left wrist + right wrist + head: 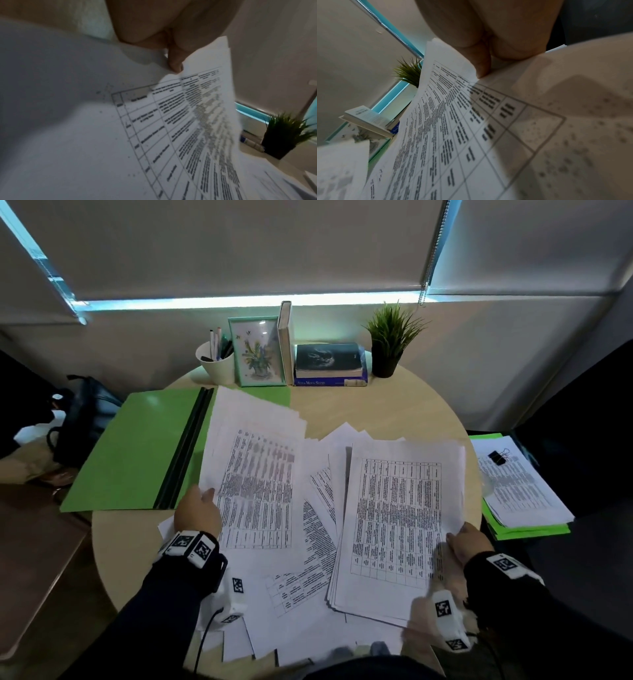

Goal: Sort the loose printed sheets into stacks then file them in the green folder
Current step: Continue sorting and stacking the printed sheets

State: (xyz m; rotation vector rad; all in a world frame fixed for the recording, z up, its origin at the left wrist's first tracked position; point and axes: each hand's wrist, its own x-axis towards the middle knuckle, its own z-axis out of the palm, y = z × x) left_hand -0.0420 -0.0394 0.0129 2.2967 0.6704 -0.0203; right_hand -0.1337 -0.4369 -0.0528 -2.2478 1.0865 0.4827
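The green folder (pixel 130 446) lies open at the left of the round table, its dark spine toward the papers. My left hand (pixel 200 508) pinches the left edge of a printed sheet (pixel 257 484) with a table on it, lifted over a pile beside the folder; the left wrist view shows the left hand (pixel 173 60) gripping that sheet (pixel 171 135). My right hand (pixel 469 542) grips the right edge of a thick stack of printed sheets (pixel 397 522), raised off the table; in the right wrist view the right hand (pixel 482 67) clamps the stack (pixel 453 128). Loose sheets (pixel 308 577) lie scattered underneath.
At the back stand a white pen cup (pixel 215 364), a framed flower picture (pixel 257 350), books (pixel 329 364) and a potted plant (pixel 390 344). A second green folder with clipped papers (pixel 520 491) lies on the right. A dark bag (pixel 82 419) sits left.
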